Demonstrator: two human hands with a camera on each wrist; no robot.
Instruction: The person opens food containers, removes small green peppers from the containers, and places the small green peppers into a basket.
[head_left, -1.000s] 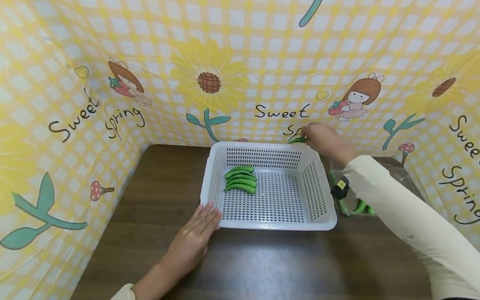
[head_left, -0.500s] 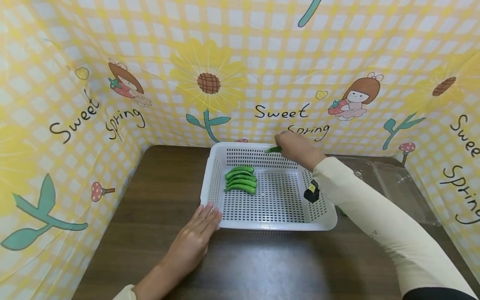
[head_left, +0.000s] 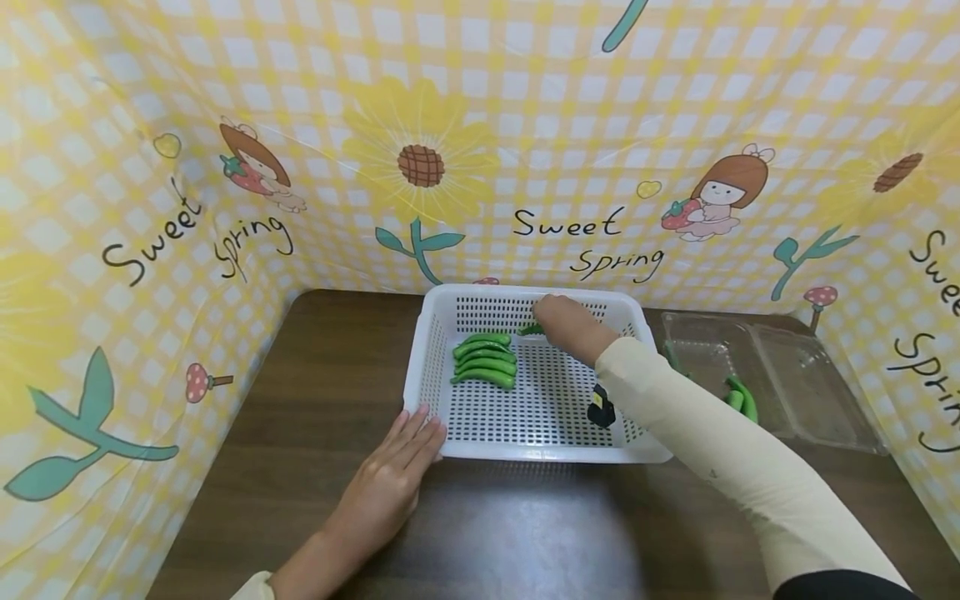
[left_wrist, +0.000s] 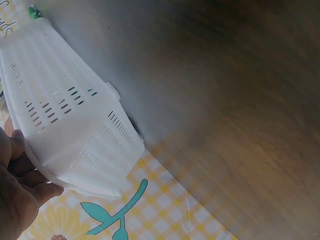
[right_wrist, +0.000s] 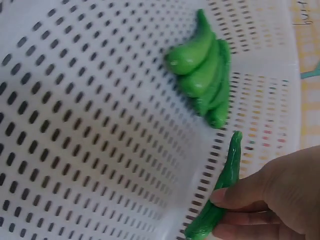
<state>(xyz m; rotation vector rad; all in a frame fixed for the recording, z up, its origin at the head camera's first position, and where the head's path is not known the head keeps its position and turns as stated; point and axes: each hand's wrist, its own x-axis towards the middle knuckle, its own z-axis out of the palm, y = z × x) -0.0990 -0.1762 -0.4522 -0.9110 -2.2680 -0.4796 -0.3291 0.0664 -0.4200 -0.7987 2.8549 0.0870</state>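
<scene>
Inside the white perforated basket (head_left: 537, 453), several curved green chili peppers (head_left: 483, 362) lie side by side in a row toward the left. My right hand (head_left: 566, 323) reaches over the basket's back part. Between thumb and fingers it pinches another green chili pepper (right_wrist: 227, 172), held near the back wall; the right wrist view shows its narrow end pointing toward the row. At the basket's front left corner, my left hand (head_left: 382, 475) rests with fairly straight fingers (head_left: 420, 425) on the rim. The left wrist view shows these fingers against the basket's edge (left_wrist: 75, 187).
To the right of the basket, a clear plastic tray (head_left: 813, 392) with its lid opened out lies on the dark wooden table (head_left: 330, 367). More green chili peppers (head_left: 742, 400) are in it. Yellow checked cloth (head_left: 540, 167) rises behind and at both sides.
My right hand has moved left and down from above the basket's back right rim into the basket, bringing the chili pepper along. My left hand stays on the rim.
</scene>
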